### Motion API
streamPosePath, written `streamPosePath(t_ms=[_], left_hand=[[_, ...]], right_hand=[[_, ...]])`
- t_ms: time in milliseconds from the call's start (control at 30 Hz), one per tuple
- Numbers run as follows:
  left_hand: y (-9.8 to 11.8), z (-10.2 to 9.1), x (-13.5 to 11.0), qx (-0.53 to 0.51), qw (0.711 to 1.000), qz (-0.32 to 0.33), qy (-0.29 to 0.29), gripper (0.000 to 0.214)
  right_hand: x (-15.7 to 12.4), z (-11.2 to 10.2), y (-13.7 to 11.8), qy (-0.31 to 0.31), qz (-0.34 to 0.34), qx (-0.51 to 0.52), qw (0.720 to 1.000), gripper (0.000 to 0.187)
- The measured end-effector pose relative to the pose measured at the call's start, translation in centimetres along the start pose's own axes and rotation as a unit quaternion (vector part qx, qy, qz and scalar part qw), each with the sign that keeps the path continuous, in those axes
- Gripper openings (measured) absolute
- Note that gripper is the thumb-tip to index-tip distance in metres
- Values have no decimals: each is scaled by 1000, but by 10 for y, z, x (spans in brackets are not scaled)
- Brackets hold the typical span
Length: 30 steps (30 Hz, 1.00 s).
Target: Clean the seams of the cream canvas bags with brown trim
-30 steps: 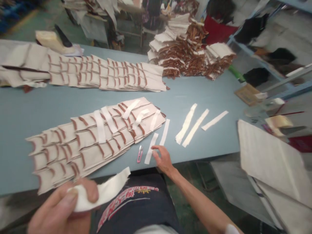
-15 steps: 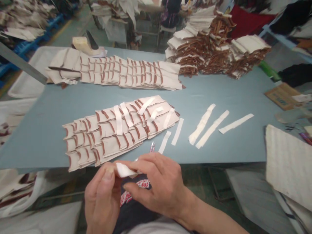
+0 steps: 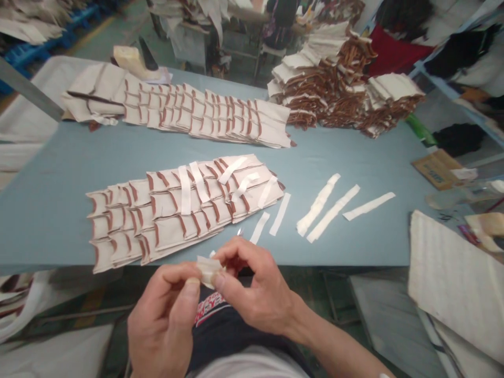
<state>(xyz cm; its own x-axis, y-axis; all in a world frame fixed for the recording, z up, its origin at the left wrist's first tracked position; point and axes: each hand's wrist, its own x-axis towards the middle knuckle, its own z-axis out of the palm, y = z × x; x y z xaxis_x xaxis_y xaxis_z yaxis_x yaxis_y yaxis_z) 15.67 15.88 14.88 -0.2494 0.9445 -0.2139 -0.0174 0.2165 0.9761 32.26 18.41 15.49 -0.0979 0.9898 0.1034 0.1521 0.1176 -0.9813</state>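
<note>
Between my two hands, just off the table's front edge, is a short piece of white strip (image 3: 208, 269). My left hand (image 3: 167, 310) pinches its left end between thumb and fingertips. The thumb and forefinger of my right hand (image 3: 258, 291) close on the other end. Small snips (image 3: 240, 232) lie on the table behind my right hand, partly hidden by it. Several loose white strips (image 3: 280, 214) lie beside and across an overlapping row of beige fabric pieces with brown edges (image 3: 169, 207).
A second row of beige pieces (image 3: 200, 113) runs along the blue-grey table's (image 3: 346, 152) far side. Tall brown-and-beige fabric stacks (image 3: 334, 84) stand at the back right. A cardboard piece (image 3: 444, 168) lies at the right edge. A person sits in the background.
My right thumb has come up onto the white strip, which now lies flatter between both hands' fingertips. My left hand has turned slightly. The view has shifted a little.
</note>
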Motion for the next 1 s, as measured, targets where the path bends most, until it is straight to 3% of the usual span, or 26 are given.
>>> streamPosePath(t_ms=[133,300,367,567,700,867,1000], left_hand=[[7,13,-2,96,994,45,23,18],[-10,4,11,161,968,188,-35,4],[-16,1,14,174,960,213,-50,6],[-22,0,14,159,962,207,-75,31],[-24,-1,19,176,952,237,-83,27],[-22,-3,24,157,955,215,-130,33],[-19,-3,27,177,947,232,-137,21]], right_hand=[[3,-8,2,-25,86,60,994,11],[10,-20,-1,-84,186,122,971,23],[13,-25,-2,-101,209,136,963,26],[21,-33,2,-153,273,189,931,32],[23,-33,6,-164,293,209,918,32],[23,-32,6,-141,273,195,932,26],[24,-32,5,-133,269,186,935,23]])
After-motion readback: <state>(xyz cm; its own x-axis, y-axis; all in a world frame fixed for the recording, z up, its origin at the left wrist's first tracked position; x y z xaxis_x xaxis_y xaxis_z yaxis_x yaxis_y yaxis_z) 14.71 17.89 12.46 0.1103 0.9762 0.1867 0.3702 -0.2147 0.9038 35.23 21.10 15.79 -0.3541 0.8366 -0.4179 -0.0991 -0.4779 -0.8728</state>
